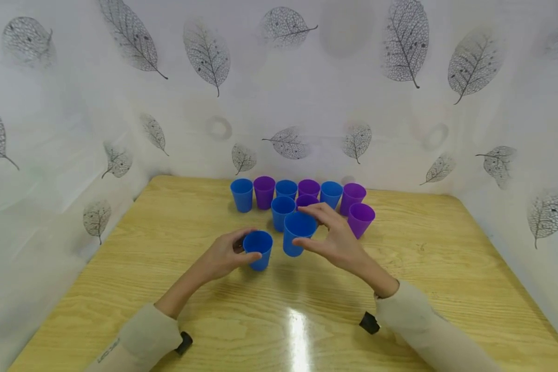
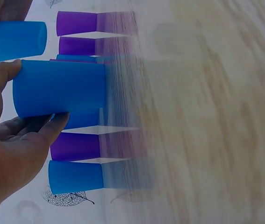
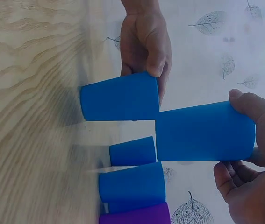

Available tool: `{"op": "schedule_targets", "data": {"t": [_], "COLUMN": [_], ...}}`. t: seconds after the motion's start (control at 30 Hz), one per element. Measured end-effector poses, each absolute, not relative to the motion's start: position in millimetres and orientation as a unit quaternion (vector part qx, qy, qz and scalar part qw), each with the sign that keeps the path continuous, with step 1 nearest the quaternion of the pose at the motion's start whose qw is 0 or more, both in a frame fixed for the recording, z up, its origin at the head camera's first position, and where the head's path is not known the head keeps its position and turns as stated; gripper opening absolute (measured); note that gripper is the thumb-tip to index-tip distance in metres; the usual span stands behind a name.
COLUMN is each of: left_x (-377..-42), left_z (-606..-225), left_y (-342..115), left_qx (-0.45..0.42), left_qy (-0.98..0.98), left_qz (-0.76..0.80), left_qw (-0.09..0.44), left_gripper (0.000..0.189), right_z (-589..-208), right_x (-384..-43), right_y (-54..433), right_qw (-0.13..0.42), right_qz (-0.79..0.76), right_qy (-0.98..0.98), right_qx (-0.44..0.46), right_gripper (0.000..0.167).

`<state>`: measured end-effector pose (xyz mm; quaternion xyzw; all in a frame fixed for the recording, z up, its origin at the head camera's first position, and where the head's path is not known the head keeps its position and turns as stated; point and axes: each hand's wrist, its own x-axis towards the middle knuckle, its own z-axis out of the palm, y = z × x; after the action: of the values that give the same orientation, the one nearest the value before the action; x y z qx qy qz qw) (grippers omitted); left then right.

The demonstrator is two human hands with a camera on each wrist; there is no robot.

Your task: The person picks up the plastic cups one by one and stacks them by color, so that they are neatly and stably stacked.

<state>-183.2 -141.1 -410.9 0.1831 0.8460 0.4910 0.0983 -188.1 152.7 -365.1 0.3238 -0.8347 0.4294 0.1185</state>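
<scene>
My left hand (image 1: 225, 254) grips a blue cup (image 1: 260, 258) by its sides near the rim, thumb on the near side. That cup stands upright, its base at the wooden table in the left wrist view. To its right, my right hand (image 1: 337, 237) holds another blue cup (image 1: 294, 244) between thumb and fingers near the rim. In the right wrist view this second cup (image 3: 204, 133) is raised off the table, its base about level with the left cup's rim. Both cups have their mouths upward.
Behind the hands, a back row alternates blue cups (image 1: 242, 196) and purple cups (image 1: 264, 194). In front of it stand a blue cup (image 1: 282, 213), a partly hidden purple cup (image 1: 307, 200) and a purple cup (image 1: 361, 219) at the right. A leaf-patterned curtain (image 1: 279, 103) surrounds the table (image 1: 446, 289).
</scene>
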Motion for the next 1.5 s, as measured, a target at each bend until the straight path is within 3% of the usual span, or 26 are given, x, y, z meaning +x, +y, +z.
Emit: {"op": "schedule_targets", "data": {"t": [0.83, 1.5], "left_x": [-181, -182], "left_z": [-409, -406], "left_y": [-138, -141], "left_qx": [0.168, 0.191], "left_qy": [0.830, 0.818], "left_qz": [0.516, 0.525], "left_qw": [0.129, 0.138], "left_gripper": [0.068, 0.072], "right_z": [-356, -368], "right_x": [-202, -199], "right_y": [95, 88], "right_qw": [0.154, 0.127], "right_qz": [0.436, 0.432], "right_qy": [-0.797, -0.789], "right_qx": [0.389, 0.418], "right_gripper": [0.063, 0.064]}}
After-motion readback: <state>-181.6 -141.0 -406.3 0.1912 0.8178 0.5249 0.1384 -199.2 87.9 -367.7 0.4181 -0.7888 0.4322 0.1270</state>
